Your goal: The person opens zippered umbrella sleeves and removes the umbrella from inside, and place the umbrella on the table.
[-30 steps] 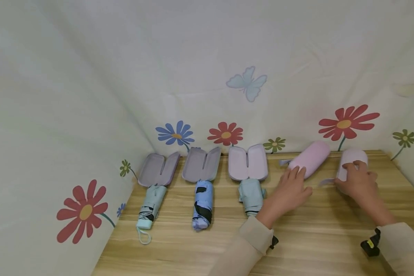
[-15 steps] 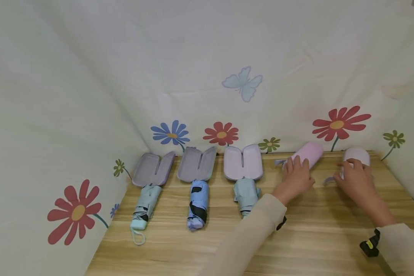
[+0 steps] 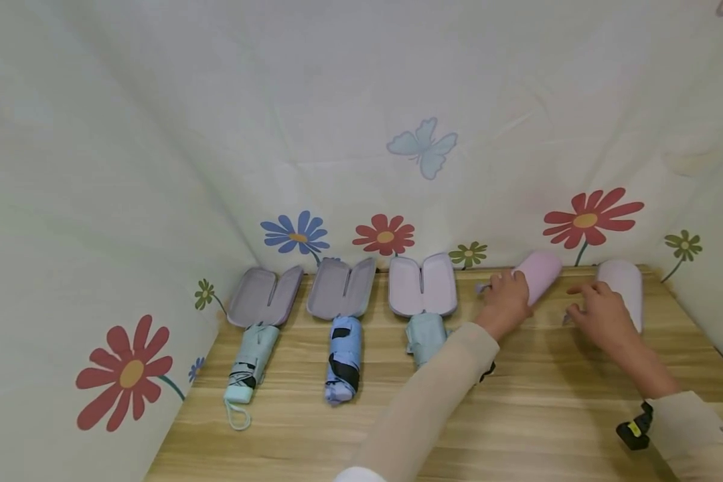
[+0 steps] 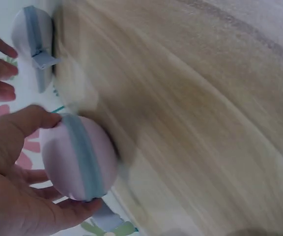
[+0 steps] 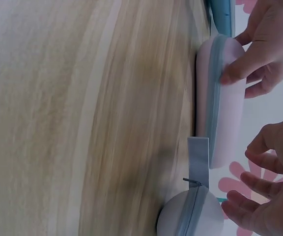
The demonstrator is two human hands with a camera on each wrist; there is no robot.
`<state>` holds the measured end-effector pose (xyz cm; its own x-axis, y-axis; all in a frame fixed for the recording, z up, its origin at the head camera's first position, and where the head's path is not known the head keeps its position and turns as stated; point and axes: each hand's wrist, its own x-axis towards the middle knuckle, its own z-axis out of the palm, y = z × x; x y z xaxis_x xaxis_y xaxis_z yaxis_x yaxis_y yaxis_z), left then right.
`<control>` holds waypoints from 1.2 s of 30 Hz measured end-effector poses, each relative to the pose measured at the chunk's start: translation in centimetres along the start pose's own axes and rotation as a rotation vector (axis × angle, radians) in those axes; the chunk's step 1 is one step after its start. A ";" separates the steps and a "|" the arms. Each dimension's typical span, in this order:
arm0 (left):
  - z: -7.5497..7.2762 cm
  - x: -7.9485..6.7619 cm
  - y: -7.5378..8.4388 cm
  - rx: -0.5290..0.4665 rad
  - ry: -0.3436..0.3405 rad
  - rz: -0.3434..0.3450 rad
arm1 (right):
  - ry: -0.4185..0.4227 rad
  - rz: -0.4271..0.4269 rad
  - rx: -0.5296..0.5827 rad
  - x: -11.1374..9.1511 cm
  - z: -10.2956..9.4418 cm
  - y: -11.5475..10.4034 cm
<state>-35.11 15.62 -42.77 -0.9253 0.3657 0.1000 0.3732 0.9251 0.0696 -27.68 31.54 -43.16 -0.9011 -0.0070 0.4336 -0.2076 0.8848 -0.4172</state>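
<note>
At the back right of the table, in the head view, my left hand [image 3: 505, 301] grips the near end of a closed pink zip case [image 3: 541, 273]. The left wrist view shows thumb and fingers on opposite sides of this pink case [image 4: 82, 157], across its grey zip band. My right hand [image 3: 605, 318] is just left of a closed pale zip case [image 3: 625, 284], its fingers loosely bent and holding nothing. In the right wrist view, the right hand [image 5: 274, 182] is apart from the pale case [image 5: 203, 216], whose grey strap [image 5: 198, 160] points toward the pink one.
Three opened zip cases lie along the back: two greyish [image 3: 250, 304] [image 3: 328, 298] and one pale lilac [image 3: 436, 288]. In front of them are folded umbrellas, one pale green [image 3: 256, 351], one blue [image 3: 345, 345] and one grey-green [image 3: 426, 335], partly behind my left sleeve. A flowered curtain [image 3: 313, 154] stands behind.
My left hand has shifted from lying on top of the pink case to gripping its near end. My right hand has come off the pale case and moved slightly left.
</note>
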 end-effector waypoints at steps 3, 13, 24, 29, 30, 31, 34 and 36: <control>-0.6 0.0 -0.4 0.020 -0.085 0.024 | 0.005 -0.005 -0.011 0.1 0.2 -0.2; -1.9 -0.3 -1.6 0.169 -0.120 0.302 | 0.001 -0.010 -0.001 0.8 -0.8 -1.2; -2.3 -1.5 0.1 0.054 0.003 -0.015 | -0.161 0.044 -0.010 0.6 -1.3 -0.9; -2.5 -2.0 2.5 0.080 -0.125 -0.207 | -0.155 0.047 -0.022 0.5 -1.4 -0.8; -2.4 -2.1 2.8 0.091 -0.138 -0.216 | -0.153 0.049 -0.024 0.5 -1.4 -0.9; -2.2 -2.1 3.1 0.104 -0.144 -0.216 | -0.154 0.052 -0.024 0.5 -1.5 -0.8; -1.9 -2.2 3.4 0.052 -0.126 -0.182 | -0.160 0.053 -0.025 0.7 -1.5 -0.8; -2.1 -2.2 3.1 -0.003 -0.128 -0.119 | -0.166 0.049 -0.029 0.9 -1.5 -0.7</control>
<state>-31.80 17.47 -40.70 -0.9639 0.2638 -0.0358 0.2605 0.9625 0.0762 -27.76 31.56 -41.30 -0.9607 -0.0381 0.2749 -0.1530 0.8992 -0.4100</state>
